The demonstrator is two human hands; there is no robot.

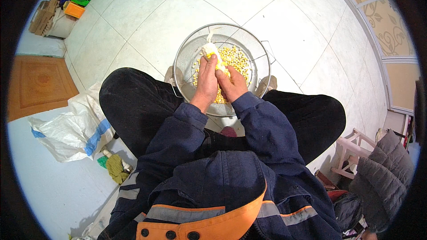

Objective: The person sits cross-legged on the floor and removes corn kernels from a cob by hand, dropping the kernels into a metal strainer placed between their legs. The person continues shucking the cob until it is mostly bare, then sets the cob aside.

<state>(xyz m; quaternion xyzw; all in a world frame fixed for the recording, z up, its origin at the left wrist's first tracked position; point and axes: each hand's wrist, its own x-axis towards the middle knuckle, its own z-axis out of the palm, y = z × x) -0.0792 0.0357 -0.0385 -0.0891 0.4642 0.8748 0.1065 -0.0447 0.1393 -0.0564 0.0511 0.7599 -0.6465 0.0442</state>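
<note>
A partly shelled corn cob (209,50) is gripped in both hands above a round wire-mesh basket (186,45). Its far end is bare and pale, while yellow kernels still sit on the part near my fingers. My left hand (207,79) wraps the cob from the left, thumb lying along it. On the right side, my right hand (232,83) closes around the lower part, its thumb pressed against the kernels. Loose corn kernels (237,57) cover much of the basket's bottom. My hands and forearms hide part of the near side.
The basket stands on a tiled floor (140,40) between my shoes. A white woven sack (63,133) lies at left, near a wooden door panel (41,85). At right are a pale pink stool (353,153) and a grey quilted jacket (377,173). Boxes (74,10) stand far left.
</note>
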